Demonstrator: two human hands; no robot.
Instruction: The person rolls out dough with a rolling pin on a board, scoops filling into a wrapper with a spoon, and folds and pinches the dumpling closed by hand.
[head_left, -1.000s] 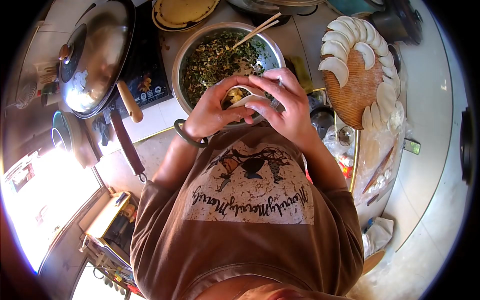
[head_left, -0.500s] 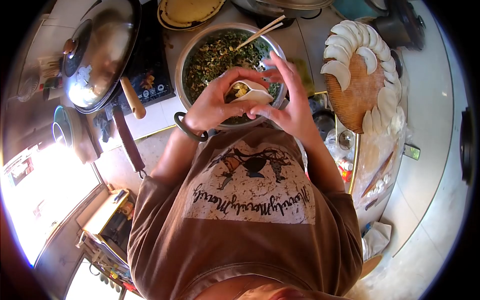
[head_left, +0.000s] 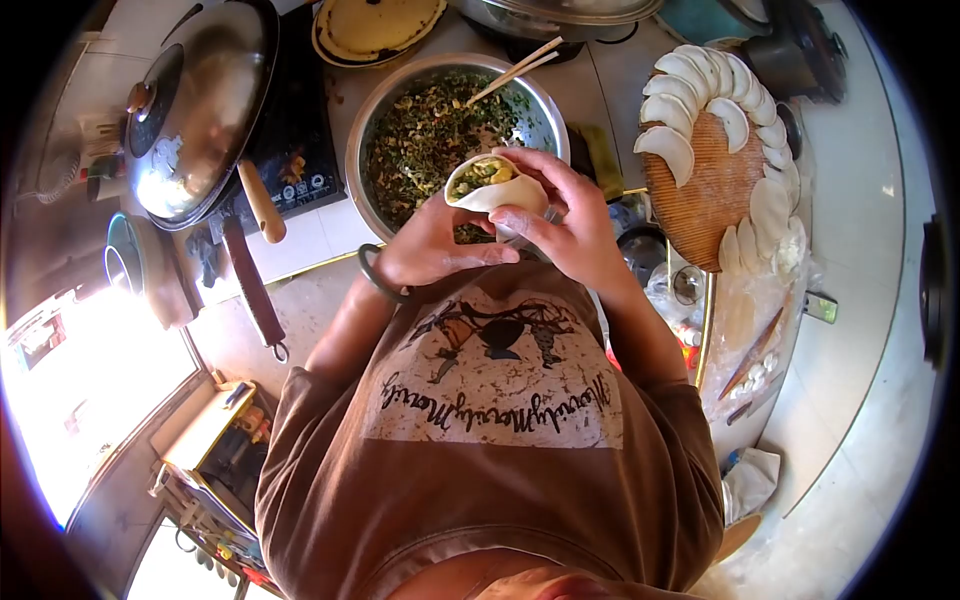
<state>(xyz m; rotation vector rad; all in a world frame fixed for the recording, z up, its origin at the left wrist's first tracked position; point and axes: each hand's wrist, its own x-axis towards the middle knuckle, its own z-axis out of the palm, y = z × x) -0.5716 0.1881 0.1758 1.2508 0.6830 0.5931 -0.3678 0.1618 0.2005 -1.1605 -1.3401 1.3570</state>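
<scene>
A half-folded dumpling (head_left: 515, 197) with green and yellow filling showing at its open left side is pinched between the thumb and fingers of my right hand (head_left: 572, 222). My left hand (head_left: 425, 240), a dark bangle (head_left: 370, 268) on its wrist, is open just below and left of the dumpling. Its thumb is stretched out and floury; its other fingers are partly hidden behind the dumpling. Both hands are over the near rim of a metal bowl (head_left: 357, 170) of chopped green filling (head_left: 425, 135). A pair of chopsticks (head_left: 515, 70) leans in the bowl.
Folded dumplings (head_left: 668, 150) ring a round woven board (head_left: 715, 190) at right. Beyond its near edge are a rolling pin (head_left: 755, 350) and small dough pieces (head_left: 765, 370). A lidded pan (head_left: 205, 120) stands on the cooktop at left. A yellow lid (head_left: 378, 25) lies behind the bowl.
My left hand has let go of the dumpling and dropped lower, its thumb now apart. My right hand has closed on the dumpling, which is turned with its filled opening facing left.
</scene>
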